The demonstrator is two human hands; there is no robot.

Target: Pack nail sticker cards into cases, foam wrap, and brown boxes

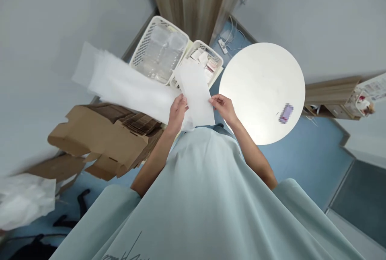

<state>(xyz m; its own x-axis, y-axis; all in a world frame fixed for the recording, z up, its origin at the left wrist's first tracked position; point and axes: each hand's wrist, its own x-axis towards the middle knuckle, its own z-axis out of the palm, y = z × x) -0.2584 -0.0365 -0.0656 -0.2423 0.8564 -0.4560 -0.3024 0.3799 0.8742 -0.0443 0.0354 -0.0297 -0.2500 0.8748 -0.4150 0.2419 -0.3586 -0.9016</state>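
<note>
A thin white rectangular sheet (197,91), possibly packing foam, is stretched upright between my two hands in front of my body. My left hand (177,112) is closed at its left edge, thumb on top. On the opposite edge, the fingers of my right hand (223,108) pinch the sheet. Just left of my left hand lies a long pile of similar white sheets (126,85), some of it reaching under that hand. Behind the held sheet, its top overlaps a small white basket (217,59) with little white and pinkish packets.
A larger white basket (144,42) with clear plastic containers stands at the back. Flattened cardboard boxes (99,135) lie to the left. On the right is a round white table (259,87) with a blurred purple object (286,113). A power strip (222,46) and cables lie beyond.
</note>
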